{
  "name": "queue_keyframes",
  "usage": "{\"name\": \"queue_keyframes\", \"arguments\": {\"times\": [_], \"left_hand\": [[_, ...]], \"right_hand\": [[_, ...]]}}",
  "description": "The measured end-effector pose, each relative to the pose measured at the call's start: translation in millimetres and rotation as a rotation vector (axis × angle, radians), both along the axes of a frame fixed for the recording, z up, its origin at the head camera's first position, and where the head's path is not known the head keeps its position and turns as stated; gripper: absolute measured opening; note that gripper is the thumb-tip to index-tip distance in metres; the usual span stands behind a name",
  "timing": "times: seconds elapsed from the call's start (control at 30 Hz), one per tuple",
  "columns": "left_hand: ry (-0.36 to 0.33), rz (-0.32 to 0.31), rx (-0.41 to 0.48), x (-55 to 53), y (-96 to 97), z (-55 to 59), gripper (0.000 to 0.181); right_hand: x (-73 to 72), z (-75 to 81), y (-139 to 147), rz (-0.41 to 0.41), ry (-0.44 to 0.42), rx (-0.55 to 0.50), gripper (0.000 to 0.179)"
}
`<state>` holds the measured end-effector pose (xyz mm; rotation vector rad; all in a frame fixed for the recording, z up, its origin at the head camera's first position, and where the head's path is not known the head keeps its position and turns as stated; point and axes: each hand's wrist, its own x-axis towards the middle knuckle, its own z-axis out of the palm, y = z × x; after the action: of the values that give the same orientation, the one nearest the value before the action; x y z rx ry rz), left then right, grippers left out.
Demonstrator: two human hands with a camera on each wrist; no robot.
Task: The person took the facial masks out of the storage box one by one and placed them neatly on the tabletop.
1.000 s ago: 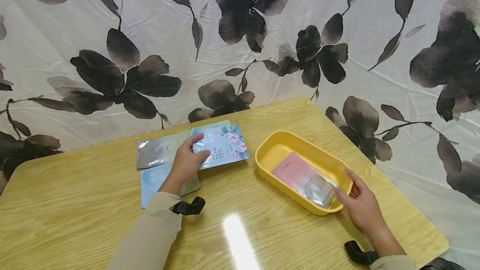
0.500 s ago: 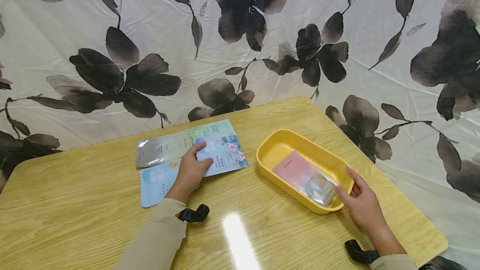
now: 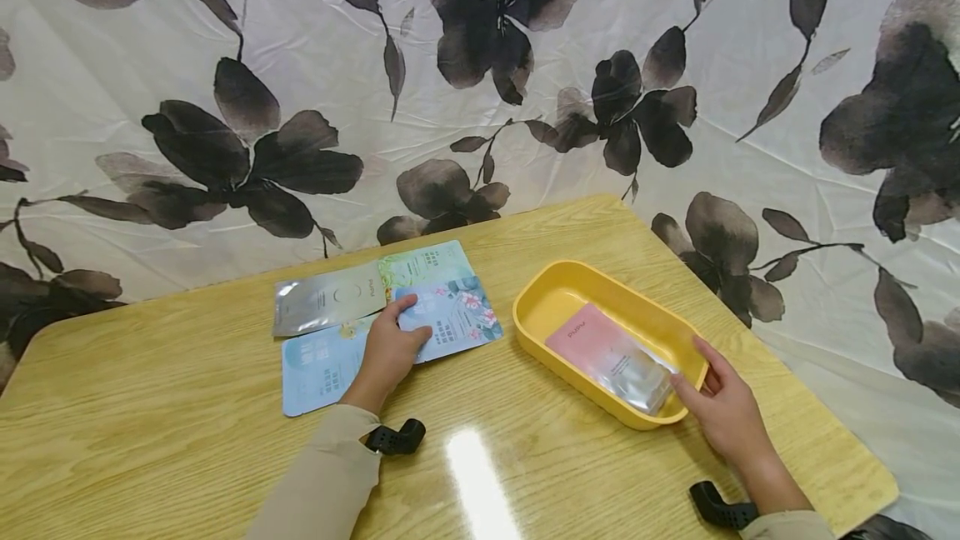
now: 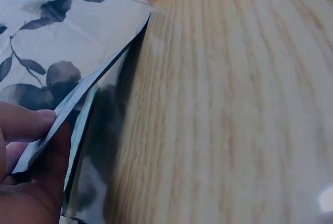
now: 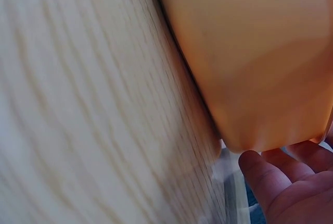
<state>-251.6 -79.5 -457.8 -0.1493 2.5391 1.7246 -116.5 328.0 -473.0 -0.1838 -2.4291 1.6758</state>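
Observation:
My left hand pinches the left edge of a blue face mask packet with pink flowers. In the left wrist view that packet is tilted, with its near edge lifted off the table between thumb and fingers. Behind it lies a green packet, partly covered. A silver-green packet and another light blue packet lie to the left. My right hand holds the right end of a yellow plastic tray, thumb over the rim and fingers outside. Inside the tray rests a pink and silver packet.
Everything stands on a wood-grain table, whose right edge runs diagonally beyond the tray. A white cloth with dark flowers hangs behind the table. Bright light reflects off the tabletop in front.
The left hand has brought the blue floral packet forward and down, uncovering more of the green packet and the silver-green one. The right hand and yellow tray have stayed put.

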Motion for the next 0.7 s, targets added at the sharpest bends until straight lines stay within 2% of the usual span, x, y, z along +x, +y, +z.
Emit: {"name": "queue_keyframes", "arguments": {"times": [0.13,0.37,0.7], "left_hand": [[-0.006,0.001,-0.061,0.9,-1.1,-0.7,0.063],[-0.006,-0.022,-0.217,2.2,-1.1,1.4,0.062],[0.063,-0.103,-0.425,2.7,0.5,7.2,0.069]], "right_hand": [[0.1,0.1,0.5,-0.002,-0.018,0.016,0.073],[0.1,0.9,0.6,-0.003,-0.046,0.025,0.075],[0.0,1.3,0.5,0.001,-0.049,0.032,0.074]]}}
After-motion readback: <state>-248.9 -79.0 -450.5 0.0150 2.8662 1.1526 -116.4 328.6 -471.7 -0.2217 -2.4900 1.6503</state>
